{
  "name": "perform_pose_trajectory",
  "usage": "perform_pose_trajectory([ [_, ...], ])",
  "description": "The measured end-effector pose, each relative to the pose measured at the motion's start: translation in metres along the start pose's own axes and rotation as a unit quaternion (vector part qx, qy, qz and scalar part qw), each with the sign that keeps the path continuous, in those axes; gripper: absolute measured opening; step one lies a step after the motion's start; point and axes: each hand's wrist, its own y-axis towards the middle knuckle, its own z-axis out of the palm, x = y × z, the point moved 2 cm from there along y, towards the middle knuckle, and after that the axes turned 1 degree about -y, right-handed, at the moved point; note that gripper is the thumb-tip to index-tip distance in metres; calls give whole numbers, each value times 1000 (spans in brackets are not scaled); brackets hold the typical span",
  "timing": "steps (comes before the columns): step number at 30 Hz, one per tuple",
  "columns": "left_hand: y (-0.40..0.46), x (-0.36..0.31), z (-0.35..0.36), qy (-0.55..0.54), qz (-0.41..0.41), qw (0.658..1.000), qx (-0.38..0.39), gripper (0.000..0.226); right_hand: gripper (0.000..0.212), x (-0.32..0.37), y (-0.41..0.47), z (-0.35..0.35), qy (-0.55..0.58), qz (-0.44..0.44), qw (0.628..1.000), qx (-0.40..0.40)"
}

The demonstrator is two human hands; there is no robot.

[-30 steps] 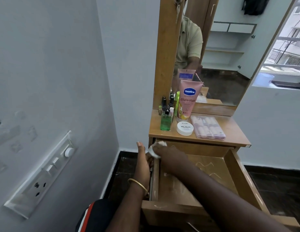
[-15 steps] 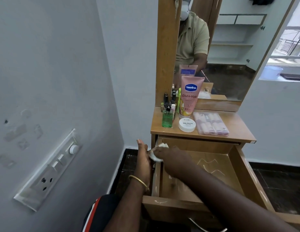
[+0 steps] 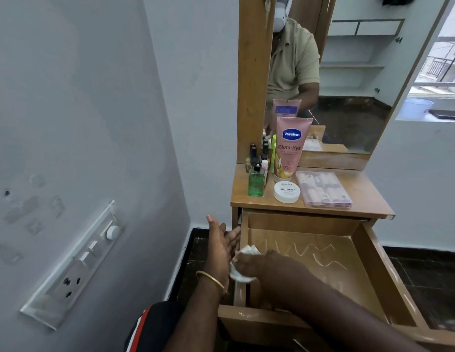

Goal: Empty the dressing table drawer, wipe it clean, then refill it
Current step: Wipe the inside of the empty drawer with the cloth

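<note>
Right hand (image 3: 262, 268) grips a white wipe (image 3: 240, 274) on the drawer's (image 3: 373, 273) left wall; left hand (image 3: 222, 246) flat outside; Vaseline tube (image 3: 289, 148) above.

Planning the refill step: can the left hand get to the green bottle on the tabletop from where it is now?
Probably yes. The left hand is open beside the drawer, holding nothing, and the green bottle stands at the tabletop's near left corner with nothing between.

The pulled-out drawer (image 3: 310, 252) lies open from above, its floor bare apart from the right hand (image 3: 267, 269) at its left wall. On the counter (image 3: 361, 196), bottles, the Vaseline tube (image 3: 291, 146), the nail polish tub (image 3: 287, 191) and a clear case (image 3: 323, 189) crowd the left and middle; the right end is free. The wall (image 3: 94, 123) narrows the gap left of the drawer, where the left hand (image 3: 221, 250) stands.
</note>
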Motion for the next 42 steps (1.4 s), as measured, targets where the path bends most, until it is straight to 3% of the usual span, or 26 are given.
perform_pose_trajectory([
  [5,-4,3,0,13,15,1000,3,106,58,-18,38,-10,38,62,992,-101],
  [10,-7,3,-1,8,17,1000,3,97,65,-12,31,-10,-34,36,996,-71],
  [14,-10,1,-1,1,8,1000,17,105,57,7,-14,-2,-68,-62,996,10],
  [17,-13,4,1,-1,12,1000,17,98,59,10,-20,-6,-118,-94,987,50],
  [22,-17,5,-6,-18,2,1000,8,107,65,-6,11,-5,-187,-54,980,-52],
  [26,-25,8,-8,-28,-9,999,15,113,74,-14,5,9,-192,-109,975,-35],
  [31,-22,12,-6,-35,-6,999,12,103,67,-19,-13,10,-202,-226,953,18],
  [38,-18,15,-13,-25,-11,999,36,111,72,-16,8,-4,-196,-146,968,-63],
  [42,-15,13,-11,-37,-4,998,44,106,57,-7,-3,6,-200,-210,956,-41],
])
